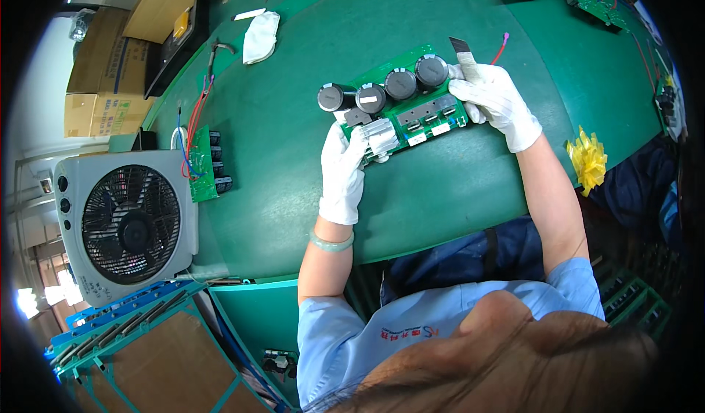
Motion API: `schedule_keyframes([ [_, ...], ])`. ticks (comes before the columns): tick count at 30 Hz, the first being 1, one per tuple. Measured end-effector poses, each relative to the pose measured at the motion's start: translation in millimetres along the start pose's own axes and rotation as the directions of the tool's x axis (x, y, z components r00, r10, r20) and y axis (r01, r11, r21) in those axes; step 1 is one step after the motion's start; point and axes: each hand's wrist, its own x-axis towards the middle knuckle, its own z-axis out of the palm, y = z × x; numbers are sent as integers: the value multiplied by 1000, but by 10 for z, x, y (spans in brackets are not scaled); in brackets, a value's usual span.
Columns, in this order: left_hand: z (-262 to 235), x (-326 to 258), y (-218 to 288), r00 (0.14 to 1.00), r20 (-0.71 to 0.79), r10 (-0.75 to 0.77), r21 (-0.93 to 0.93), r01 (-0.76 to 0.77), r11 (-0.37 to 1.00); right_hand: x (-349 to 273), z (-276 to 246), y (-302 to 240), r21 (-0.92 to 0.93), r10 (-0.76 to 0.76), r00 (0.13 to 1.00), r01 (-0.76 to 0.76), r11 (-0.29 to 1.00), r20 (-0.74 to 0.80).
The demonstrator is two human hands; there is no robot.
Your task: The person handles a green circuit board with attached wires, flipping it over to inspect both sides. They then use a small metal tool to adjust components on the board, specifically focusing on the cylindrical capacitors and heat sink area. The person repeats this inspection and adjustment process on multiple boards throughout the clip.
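Note:
A green circuit board is held up over the table, with several large black capacitors along its far side and a silver heat sink at its near left. My left hand, in a white glove, is closed around the board's left end beside the heat sink. At the board's right end is my gloved right hand, its fingers against the edge. The same hand grips a flat tool with a dark slanted tip, which looks like a utility knife and points away from me. Its lower part is hidden.
Another capacitor board with red and blue wires stands by a grey box fan at left. A white glove lies farther back on the green table. Yellow strips hang at the right edge; more boards sit far right.

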Motion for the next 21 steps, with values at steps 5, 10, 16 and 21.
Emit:
schedule_keyframes([
  [5,-41,-1,-8,999,42,-1,-43,3,999,-6,24,-27,-20,21,1000,-21,1000,-12],
  [10,-63,1,0,996,82,-24,-115,34,993,-32,30,-38,23,5,1000,-5,1000,2],
  [16,-90,2,16,995,90,-52,-155,65,986,-23,4,-30,3,42,999,-42,999,8],
  [21,-102,22,15,992,75,-100,-209,114,971,-70,26,-102,-18,25,999,-25,1000,25],
])
